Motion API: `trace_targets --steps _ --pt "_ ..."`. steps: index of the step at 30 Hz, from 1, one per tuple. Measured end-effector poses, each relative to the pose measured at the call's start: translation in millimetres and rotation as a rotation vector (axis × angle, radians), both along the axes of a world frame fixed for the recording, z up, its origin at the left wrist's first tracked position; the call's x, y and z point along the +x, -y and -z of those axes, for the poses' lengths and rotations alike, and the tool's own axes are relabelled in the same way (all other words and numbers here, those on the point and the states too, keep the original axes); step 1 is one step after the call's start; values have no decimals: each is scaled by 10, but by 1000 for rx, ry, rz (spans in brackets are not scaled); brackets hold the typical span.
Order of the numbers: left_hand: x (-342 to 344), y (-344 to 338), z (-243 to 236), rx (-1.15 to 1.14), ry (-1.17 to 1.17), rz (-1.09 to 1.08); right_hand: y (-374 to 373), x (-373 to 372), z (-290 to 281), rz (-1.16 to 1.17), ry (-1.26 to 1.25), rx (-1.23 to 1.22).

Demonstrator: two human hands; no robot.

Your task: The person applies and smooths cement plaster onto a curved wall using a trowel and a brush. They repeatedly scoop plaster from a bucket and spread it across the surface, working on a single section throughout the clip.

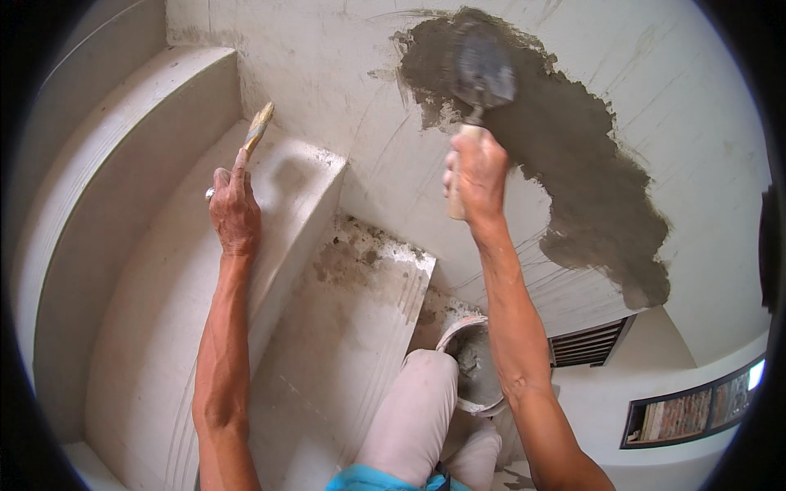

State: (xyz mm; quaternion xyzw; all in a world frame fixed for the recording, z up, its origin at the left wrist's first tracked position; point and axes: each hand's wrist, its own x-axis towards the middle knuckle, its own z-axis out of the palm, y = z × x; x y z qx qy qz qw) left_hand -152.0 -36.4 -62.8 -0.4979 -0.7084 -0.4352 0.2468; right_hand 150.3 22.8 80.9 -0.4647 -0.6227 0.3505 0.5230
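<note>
My left hand (236, 209) is closed round a paintbrush (260, 124) with pale bristles or handle pointing up, held above a plastered step (188, 245). My right hand (477, 173) grips the wooden handle of a trowel (483, 69), whose blurred metal blade lies over a broad patch of wet grey mortar (589, 196) on the pale wall (344, 65). A pale bucket (475, 368) with grey mix inside stands below my right forearm, partly hidden by my knee.
Curved plastered steps (123, 139) rise on the left, and a lower step (327, 319) with splattered mortar is in the middle. My legs in pale trousers are at the bottom. A dark slatted vent (589, 342) and a long dark-framed opening (679, 409) are at the lower right.
</note>
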Motion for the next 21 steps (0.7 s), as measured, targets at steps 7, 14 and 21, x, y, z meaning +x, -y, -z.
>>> trace_targets --steps 7,14,21 --pt "-1 -14 13 -7 20 -4 267 132 -31 85 -35 41" --pt "26 -11 -25 14 35 33 32 36 -96 -11 68 49" --pt "-26 9 22 4 10 -8 228 580 -93 99 -87 0"
